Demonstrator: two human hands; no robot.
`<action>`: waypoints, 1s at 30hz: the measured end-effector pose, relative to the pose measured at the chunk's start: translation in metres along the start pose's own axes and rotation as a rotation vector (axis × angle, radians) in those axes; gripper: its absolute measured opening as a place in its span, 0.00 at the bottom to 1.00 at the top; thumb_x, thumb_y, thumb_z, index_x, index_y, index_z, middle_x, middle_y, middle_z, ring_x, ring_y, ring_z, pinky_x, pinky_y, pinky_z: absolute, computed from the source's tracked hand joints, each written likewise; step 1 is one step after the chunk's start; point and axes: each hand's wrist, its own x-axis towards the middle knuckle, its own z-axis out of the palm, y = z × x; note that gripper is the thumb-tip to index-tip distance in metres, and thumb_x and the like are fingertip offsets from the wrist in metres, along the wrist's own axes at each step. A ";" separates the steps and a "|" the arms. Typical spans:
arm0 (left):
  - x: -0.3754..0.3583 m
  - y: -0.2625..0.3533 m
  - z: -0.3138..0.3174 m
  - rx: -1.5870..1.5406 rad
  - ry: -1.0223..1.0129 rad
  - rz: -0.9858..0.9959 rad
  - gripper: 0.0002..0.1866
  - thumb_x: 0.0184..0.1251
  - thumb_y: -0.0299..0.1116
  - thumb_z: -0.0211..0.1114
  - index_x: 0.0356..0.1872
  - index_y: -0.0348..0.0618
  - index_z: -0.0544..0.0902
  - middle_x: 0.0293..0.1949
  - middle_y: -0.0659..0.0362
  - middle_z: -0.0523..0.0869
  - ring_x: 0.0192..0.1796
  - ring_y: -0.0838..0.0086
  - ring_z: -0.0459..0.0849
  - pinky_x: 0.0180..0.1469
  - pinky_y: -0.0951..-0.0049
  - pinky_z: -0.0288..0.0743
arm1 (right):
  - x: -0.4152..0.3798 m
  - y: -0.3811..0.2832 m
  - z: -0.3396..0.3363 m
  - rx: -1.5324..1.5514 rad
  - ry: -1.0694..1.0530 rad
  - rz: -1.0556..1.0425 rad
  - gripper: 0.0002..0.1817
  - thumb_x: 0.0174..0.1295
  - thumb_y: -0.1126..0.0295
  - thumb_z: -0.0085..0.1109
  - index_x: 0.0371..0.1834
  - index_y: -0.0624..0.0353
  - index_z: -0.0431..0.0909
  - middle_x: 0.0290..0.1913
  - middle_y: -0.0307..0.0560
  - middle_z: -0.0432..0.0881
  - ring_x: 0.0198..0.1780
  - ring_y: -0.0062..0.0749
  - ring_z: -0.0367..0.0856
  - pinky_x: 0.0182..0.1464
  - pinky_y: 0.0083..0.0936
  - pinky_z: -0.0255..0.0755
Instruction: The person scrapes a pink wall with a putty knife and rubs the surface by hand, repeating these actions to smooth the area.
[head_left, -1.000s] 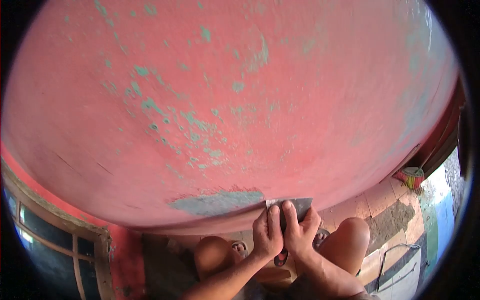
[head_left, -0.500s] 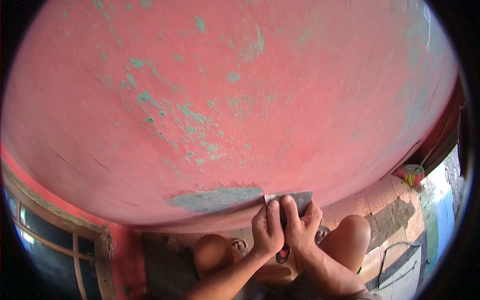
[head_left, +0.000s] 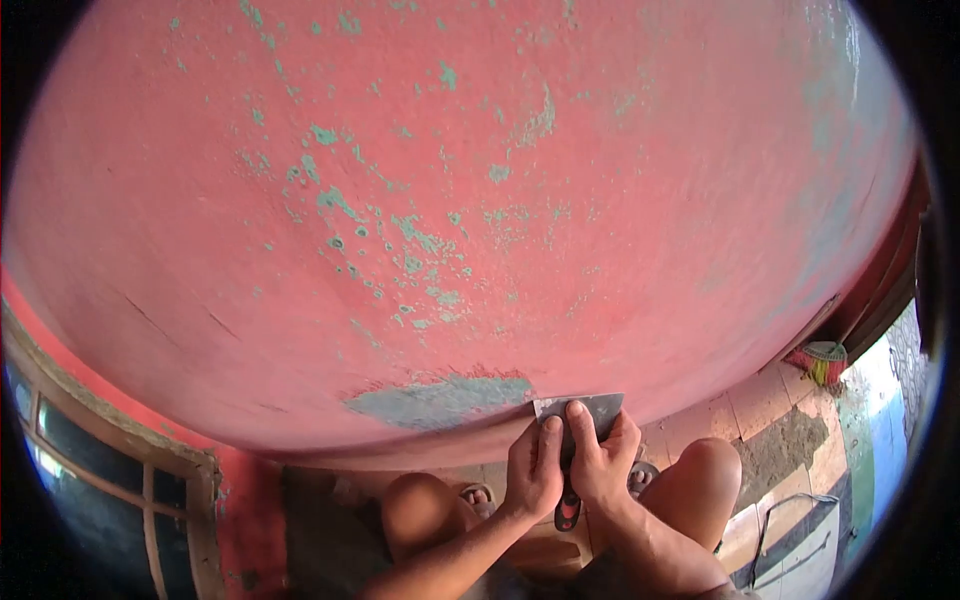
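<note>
Both my hands grip one broad metal scraper (head_left: 604, 408), its blade edge at the lower part of a pink painted wall (head_left: 640, 290). My left hand (head_left: 537, 468) closes round its left side, thumb pointing up along the blade. From the other side my right hand (head_left: 603, 456) wraps it, thumb pressed on the blade's face. A dark handle with red (head_left: 568, 512) hangs below, between the wrists. Left of the blade lies a bare grey-green patch (head_left: 440, 400) with ragged pink paint along its upper edge.
Green flecks (head_left: 410, 235) show through the pink paint higher up. A broom head (head_left: 826, 362) rests by the wall's right end. A window frame (head_left: 150, 490) stands at lower left. My bent knees (head_left: 710, 480) flank my arms above the tiled floor (head_left: 745, 410).
My view has shifted, so the wall marks appear slightly lower and further right. The scraper sits slightly lower in view, still in both hands.
</note>
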 end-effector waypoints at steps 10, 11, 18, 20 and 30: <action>0.004 0.013 0.004 0.336 0.033 0.229 0.13 0.79 0.33 0.48 0.34 0.37 0.74 0.30 0.43 0.78 0.34 0.48 0.80 0.33 0.59 0.70 | 0.007 -0.008 0.007 0.000 -0.020 -0.059 0.12 0.68 0.68 0.65 0.33 0.67 0.79 0.27 0.36 0.82 0.30 0.15 0.73 0.33 0.21 0.71; -0.002 0.005 0.000 0.439 0.028 0.232 0.14 0.81 0.35 0.47 0.38 0.36 0.76 0.32 0.47 0.80 0.35 0.57 0.81 0.35 0.62 0.72 | 0.004 -0.004 0.004 -0.051 -0.013 -0.039 0.12 0.68 0.68 0.66 0.33 0.68 0.79 0.27 0.36 0.83 0.30 0.15 0.73 0.33 0.21 0.71; -0.004 0.001 0.009 0.169 0.075 0.094 0.17 0.83 0.38 0.46 0.43 0.35 0.78 0.39 0.51 0.84 0.43 0.70 0.83 0.42 0.67 0.76 | 0.003 0.000 0.002 -0.090 0.018 -0.017 0.12 0.67 0.68 0.65 0.34 0.68 0.81 0.27 0.40 0.84 0.31 0.15 0.75 0.33 0.22 0.72; -0.002 0.006 0.003 0.318 -0.012 0.128 0.17 0.83 0.37 0.45 0.44 0.35 0.79 0.38 0.50 0.83 0.42 0.67 0.83 0.42 0.66 0.76 | 0.003 -0.002 -0.002 -0.145 0.009 -0.037 0.12 0.67 0.68 0.65 0.34 0.69 0.81 0.27 0.40 0.84 0.31 0.15 0.75 0.33 0.22 0.72; 0.000 0.008 0.001 0.527 -0.004 0.302 0.14 0.81 0.35 0.49 0.43 0.36 0.79 0.34 0.45 0.84 0.37 0.62 0.85 0.38 0.63 0.76 | 0.009 -0.025 0.002 -0.090 -0.025 -0.104 0.10 0.67 0.70 0.64 0.33 0.69 0.80 0.28 0.40 0.85 0.32 0.16 0.76 0.35 0.22 0.73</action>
